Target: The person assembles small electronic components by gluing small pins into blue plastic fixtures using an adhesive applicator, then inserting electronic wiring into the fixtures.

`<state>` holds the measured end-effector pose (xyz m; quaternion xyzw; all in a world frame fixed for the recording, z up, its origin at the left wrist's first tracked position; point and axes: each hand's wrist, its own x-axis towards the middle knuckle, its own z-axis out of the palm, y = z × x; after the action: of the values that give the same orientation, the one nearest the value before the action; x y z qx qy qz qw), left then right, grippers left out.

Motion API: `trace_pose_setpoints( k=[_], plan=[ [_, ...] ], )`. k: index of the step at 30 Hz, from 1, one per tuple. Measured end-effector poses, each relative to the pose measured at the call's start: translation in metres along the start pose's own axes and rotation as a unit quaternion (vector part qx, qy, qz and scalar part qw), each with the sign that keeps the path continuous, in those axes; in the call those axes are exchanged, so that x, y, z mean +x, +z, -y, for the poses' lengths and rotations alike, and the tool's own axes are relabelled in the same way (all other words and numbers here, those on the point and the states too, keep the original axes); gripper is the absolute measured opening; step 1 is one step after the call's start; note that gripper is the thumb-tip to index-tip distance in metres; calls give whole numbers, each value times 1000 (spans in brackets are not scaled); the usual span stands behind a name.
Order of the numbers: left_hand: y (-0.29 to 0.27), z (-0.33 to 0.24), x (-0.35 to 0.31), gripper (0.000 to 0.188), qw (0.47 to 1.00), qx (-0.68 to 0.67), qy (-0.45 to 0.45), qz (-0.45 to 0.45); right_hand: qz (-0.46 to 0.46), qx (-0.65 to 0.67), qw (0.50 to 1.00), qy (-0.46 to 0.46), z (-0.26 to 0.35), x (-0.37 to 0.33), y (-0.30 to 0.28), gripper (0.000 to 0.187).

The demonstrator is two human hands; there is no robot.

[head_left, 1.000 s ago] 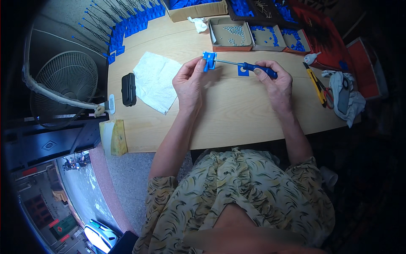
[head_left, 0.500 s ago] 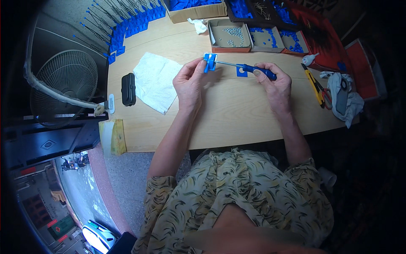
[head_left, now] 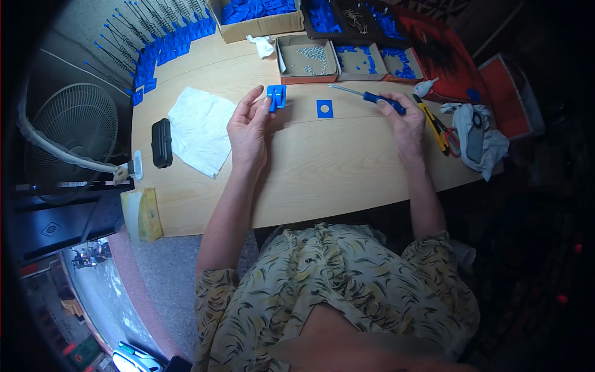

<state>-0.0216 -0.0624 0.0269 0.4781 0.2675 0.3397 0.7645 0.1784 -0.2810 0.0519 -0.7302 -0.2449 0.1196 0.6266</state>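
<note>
Head view: the left hand (head_left: 249,130) was pinched, thumb and fingers, on a small blue plastic-looking rectangular part (head_left: 281,96), held above the far left-centre of the pale wooden table (head_left: 328,167). On the right, the right hand (head_left: 407,127) was wrapped round a blue-handled metal screwdriver (head_left: 370,97), its tip well apart from the part. The part seemed light, stiff, perhaps slick, best gripped by its edges.

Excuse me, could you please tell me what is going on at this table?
A person's left hand holds a small blue plastic piece above the wooden table. The right hand grips a blue-handled screwdriver, its tip apart from that piece. A square blue plate with a round hole lies on the table between the hands. Open cardboard trays of small parts stand farther back.
</note>
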Motion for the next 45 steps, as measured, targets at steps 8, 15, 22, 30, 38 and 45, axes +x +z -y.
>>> trace_pose_setpoints(
  k=[8,15,22,30,38,45],
  plan=[
    [7,-1,-6,54,997,-3,-55,52,-3,-132,990,-53,-41,17,-56,22],
    [6,0,-9,51,996,1,-74,59,-27,-320,939,-125,-36,7,-60,21],
    [12,-1,-12,51,995,1,-82,61,-56,-386,908,-156,-42,4,-65,22],
    [9,1,-12,50,993,12,-95,72,-67,-365,920,-126,-39,-4,-59,18],
    [9,-1,-12,49,993,18,-97,71,-48,-359,922,-135,-34,-6,-53,19],
    [13,-3,-14,49,991,-2,-105,78,-77,-413,882,-215,-16,-7,-39,25]
  ],
)
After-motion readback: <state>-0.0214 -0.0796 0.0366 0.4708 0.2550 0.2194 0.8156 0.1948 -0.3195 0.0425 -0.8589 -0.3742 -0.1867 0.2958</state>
